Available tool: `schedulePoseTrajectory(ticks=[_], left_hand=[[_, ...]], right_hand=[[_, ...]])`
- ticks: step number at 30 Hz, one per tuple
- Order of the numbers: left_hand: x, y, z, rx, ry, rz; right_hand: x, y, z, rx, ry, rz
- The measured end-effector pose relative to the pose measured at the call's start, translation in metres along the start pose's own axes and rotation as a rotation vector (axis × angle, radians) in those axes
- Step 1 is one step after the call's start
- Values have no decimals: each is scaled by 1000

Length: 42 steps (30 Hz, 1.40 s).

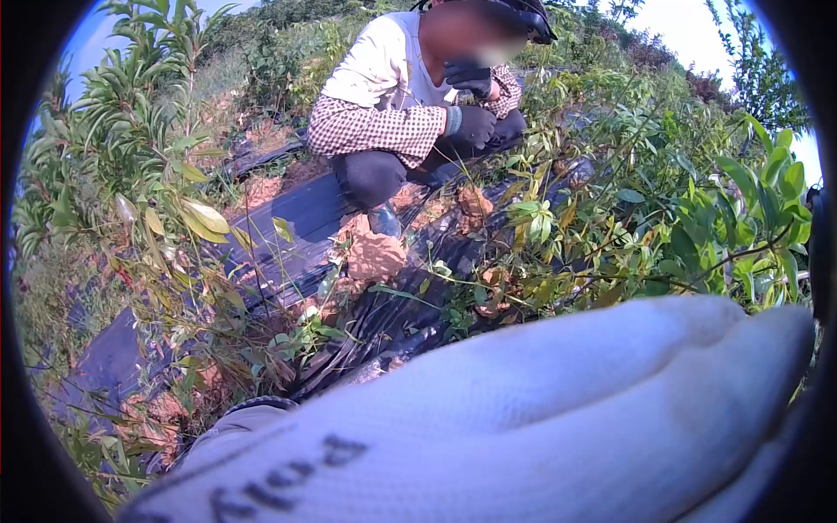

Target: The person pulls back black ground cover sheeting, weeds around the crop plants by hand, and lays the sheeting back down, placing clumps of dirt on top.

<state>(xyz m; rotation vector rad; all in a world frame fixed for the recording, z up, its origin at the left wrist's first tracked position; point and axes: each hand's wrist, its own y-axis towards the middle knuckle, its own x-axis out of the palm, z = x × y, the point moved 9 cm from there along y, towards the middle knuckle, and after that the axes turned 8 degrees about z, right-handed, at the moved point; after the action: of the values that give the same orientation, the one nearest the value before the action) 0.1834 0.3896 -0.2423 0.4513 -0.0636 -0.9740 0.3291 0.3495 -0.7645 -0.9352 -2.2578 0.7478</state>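
Note:
My left hand [540, 410], in a white knitted glove with dark lettering near the cuff, fills the lower right very close to the camera. Its fingers stretch out to the right, lying side by side, and the fingertips look dirty. No held object shows, though the palm side is hidden. The hand covers much of the ground and plants behind it. My right hand is out of view. Pale grey cloth [240, 427] shows just behind the glove at the lower left.
Another person [384, 113] squats ahead, wearing dark gloves and checked sleeves, one hand raised to the face. Black plastic sheeting [305, 209] covers strips of reddish soil [375, 253]. Leafy plants [558, 209] grow on the right, a young tree [131, 122] on the left.

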Motion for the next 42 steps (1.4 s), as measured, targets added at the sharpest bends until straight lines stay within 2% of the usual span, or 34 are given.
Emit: schedulePoseTrajectory(ticks=[8,20,25,28,29,30,31,33,35,36,37,38,39,40,41,42], left_hand=[[24,-15,-2,-10,-27,-14],[-19,-2,15,-9,129,80],[-36,5,44,73,288,169],[-72,38,52,123,477,295],[-85,54,38,102,505,332],[-92,67,22,65,530,354],[-104,82,3,6,543,372],[-123,100,-61,-176,518,370],[-134,81,-130,-285,393,357],[-153,66,-164,-312,374,446],[-137,68,-168,-407,430,532],[-126,57,-186,-463,401,502],[-141,71,-190,-411,407,483],[-164,60,-209,-460,368,494],[-157,66,-207,-339,335,520],[-158,69,-230,-419,309,520]], right_hand=[[2,-8,2,7,-4,-4],[-3,-14,5,14,2,-8],[-18,-24,7,-33,32,-34],[-14,-29,-18,-127,136,-88],[-9,-19,-26,-143,139,-85],[17,29,-32,-189,110,-79],[45,68,-77,-464,-190,-146],[25,74,-74,-241,87,-221],[-28,15,-40,-235,282,64],[-39,27,-21,-156,156,-34],[-41,42,-16,-183,39,-95],[-63,18,5,-86,58,-49],[-47,38,-15,-83,104,-59],[-44,34,-27,-112,147,-25],[-48,39,-31,-142,190,9],[-42,44,-46,-127,78,-110]])
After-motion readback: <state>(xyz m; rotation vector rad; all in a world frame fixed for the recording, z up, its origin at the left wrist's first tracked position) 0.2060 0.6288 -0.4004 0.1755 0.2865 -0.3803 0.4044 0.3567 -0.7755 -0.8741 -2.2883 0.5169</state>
